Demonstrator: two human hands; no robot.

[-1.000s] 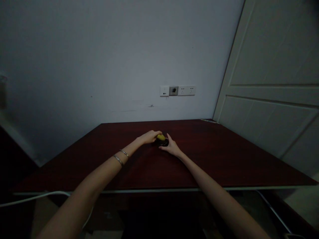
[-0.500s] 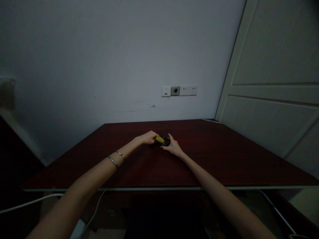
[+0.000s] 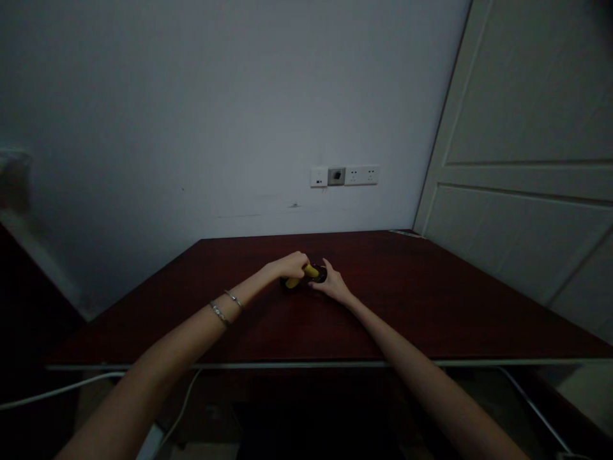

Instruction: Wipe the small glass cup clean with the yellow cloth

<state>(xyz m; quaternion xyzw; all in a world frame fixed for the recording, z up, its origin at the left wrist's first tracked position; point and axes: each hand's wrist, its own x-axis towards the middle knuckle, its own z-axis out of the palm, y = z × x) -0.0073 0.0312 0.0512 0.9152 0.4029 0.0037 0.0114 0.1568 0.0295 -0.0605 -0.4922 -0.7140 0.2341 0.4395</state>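
Note:
On the dark red tabletop, my left hand (image 3: 293, 263) is closed on a yellow, elongated thing (image 3: 311, 271) whose tip points right. More yellow (image 3: 292, 282) shows below that hand, over a dark rounded thing (image 3: 284, 282) that the hand partly hides. Whether the yellow parts are one piece or two I cannot tell. My right hand (image 3: 334, 285) curves with thumb and fingers apart around the right side of a small dark, shiny, round container (image 3: 322, 274). The yellow tip lies at or over this container.
A bare part of the red table (image 3: 431, 300) spreads around my hands. Behind it stands a pale wall with a row of sockets (image 3: 354, 176). On the right is a white panelled door (image 3: 522, 128). White cables (image 3: 186, 399) hang below the table's front edge.
My left hand has shifted slightly right, toward the right-hand container. Yellow and a dark rounded edge now show beneath it on the left. My right hand has stayed almost still.

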